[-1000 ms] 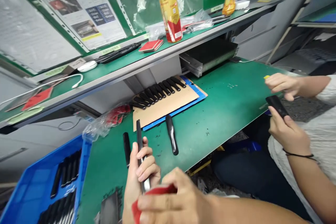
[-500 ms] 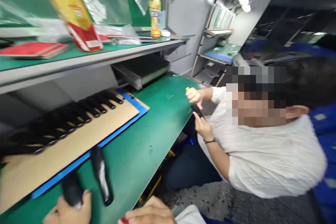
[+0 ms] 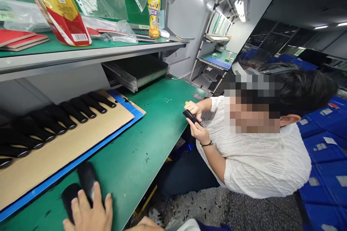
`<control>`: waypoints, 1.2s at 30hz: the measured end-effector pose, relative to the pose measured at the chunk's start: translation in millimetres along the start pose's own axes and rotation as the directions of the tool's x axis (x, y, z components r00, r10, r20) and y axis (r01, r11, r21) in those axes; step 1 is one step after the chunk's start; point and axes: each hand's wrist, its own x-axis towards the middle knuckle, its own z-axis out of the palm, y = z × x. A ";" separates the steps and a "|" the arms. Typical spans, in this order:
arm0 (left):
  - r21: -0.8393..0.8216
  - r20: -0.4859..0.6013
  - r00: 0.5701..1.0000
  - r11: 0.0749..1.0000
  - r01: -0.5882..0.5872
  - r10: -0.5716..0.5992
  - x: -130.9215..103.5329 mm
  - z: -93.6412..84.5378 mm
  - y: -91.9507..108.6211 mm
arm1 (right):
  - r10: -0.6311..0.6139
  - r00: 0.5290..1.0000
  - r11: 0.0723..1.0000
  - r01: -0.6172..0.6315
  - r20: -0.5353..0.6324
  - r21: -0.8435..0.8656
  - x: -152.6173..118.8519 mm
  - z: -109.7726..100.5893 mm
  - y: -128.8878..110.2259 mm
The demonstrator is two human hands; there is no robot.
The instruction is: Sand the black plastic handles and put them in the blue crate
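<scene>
1. The left hand (image 3: 88,212) lies flat at the near edge of the green bench mat (image 3: 151,122), fingers (image 3: 97,196) loosely spread and stretched forward.
2. Under those fingers sit two black handle-shaped parts; the longer part (image 3: 86,177) pokes out beyond the fingertips, glossy and rounded, and the stubbier part (image 3: 67,196) lies just to their left, touching the index finger.
3. The hand rests on both parts; nothing is pinched.
4. The right hand (image 3: 145,223) shows only as a sliver of knuckle at the bottom edge; I cannot tell how its fingers are set.
5. Just past the fingertips runs a blue board (image 3: 81,160) with a brown cardboard sheet (image 3: 67,144) on top, matte and flat.
6. Along the cardboard's far edge a row of slim black parts (image 3: 67,112) lies side by side, like piano keys.
7. Further beyond, under the grey shelf (image 3: 89,55), is a stack of thin dark trays (image 3: 141,70).
8. Well right of the fingers, a co-worker in a crinkled white top (image 3: 257,166) crouches, holding a black part (image 3: 191,117) in both hands.
</scene>
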 end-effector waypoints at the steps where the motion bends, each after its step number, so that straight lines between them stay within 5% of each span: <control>1: 0.000 0.002 1.000 1.000 -0.005 0.005 -4.5 3.3 -0.1 | -0.002 1.000 1.000 0.002 -0.018 -0.014 7.2 -14.1 7.2; 8: -0.061 0.028 1.000 0.998 0.000 0.002 -3.5 10.8 2.8 | -0.028 0.977 0.994 0.004 -0.213 -0.112 67.7 -144.9 92.7; 11: -0.069 0.022 1.000 0.998 0.013 -0.012 7.6 8.3 -2.9 | -0.065 0.963 0.989 0.027 -0.262 -0.146 81.5 -173.2 131.2; 15: -0.052 0.032 0.999 0.998 -0.019 0.021 18.6 5.3 -7.4 | -0.135 0.949 0.979 0.084 -0.286 -0.185 87.6 -174.3 167.3; 19: -0.067 0.052 0.998 0.998 -0.019 0.022 25.1 8.4 -2.1 | -0.178 0.941 0.965 0.111 -0.288 -0.236 85.4 -173.5 176.2; 28: -0.075 0.067 0.994 0.993 0.087 -0.082 12.3 6.2 9.7 | -0.270 0.948 0.960 0.250 -0.169 -0.128 87.4 -163.8 120.6; 32: -0.266 -0.034 0.998 0.963 0.041 -0.052 46.6 -30.9 -29.1 | -0.310 0.946 0.948 0.315 -0.094 0.051 116.0 -160.8 108.6; 34: -0.311 -0.157 0.984 0.950 0.028 -0.080 89.3 -62.3 -67.3 | -0.358 0.931 0.921 0.364 -0.066 0.140 136.1 -158.3 108.6; 36: -0.323 -0.180 0.964 0.937 0.132 -0.198 144.5 -94.6 -112.2 | -0.384 0.919 0.876 0.392 -0.085 0.281 154.7 -150.5 105.5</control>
